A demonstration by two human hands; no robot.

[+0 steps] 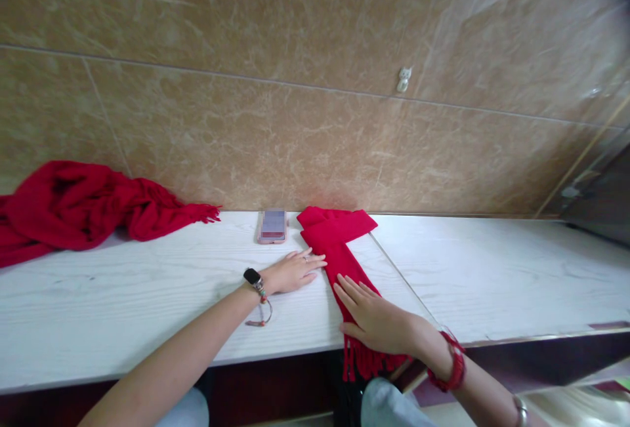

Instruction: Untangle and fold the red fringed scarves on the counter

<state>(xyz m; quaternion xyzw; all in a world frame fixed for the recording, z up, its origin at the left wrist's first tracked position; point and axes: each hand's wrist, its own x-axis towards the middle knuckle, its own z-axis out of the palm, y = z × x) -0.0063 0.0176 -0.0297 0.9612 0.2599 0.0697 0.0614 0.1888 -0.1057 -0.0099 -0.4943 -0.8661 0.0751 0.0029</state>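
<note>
A red scarf (339,243) lies on the white tabletop, its far part folded over near the wall and its fringed end hanging past the front edge. My left hand (294,271) rests flat with fingers stretched out, the fingertips at the scarf's left edge. Lower down, my right hand (371,315) lies flat across the hanging length just above the fringe, fingers extended. Neither hand grips the cloth. The underside of my right palm is hidden.
A phone (273,227) lies by the wall, left of the scarf. Another bunched red fringed cloth (93,207) sits at the far left. The white tabletop (172,302) meets a brown tiled wall (246,138) bearing a small cat-shaped piece (403,79). My knees are under the front edge.
</note>
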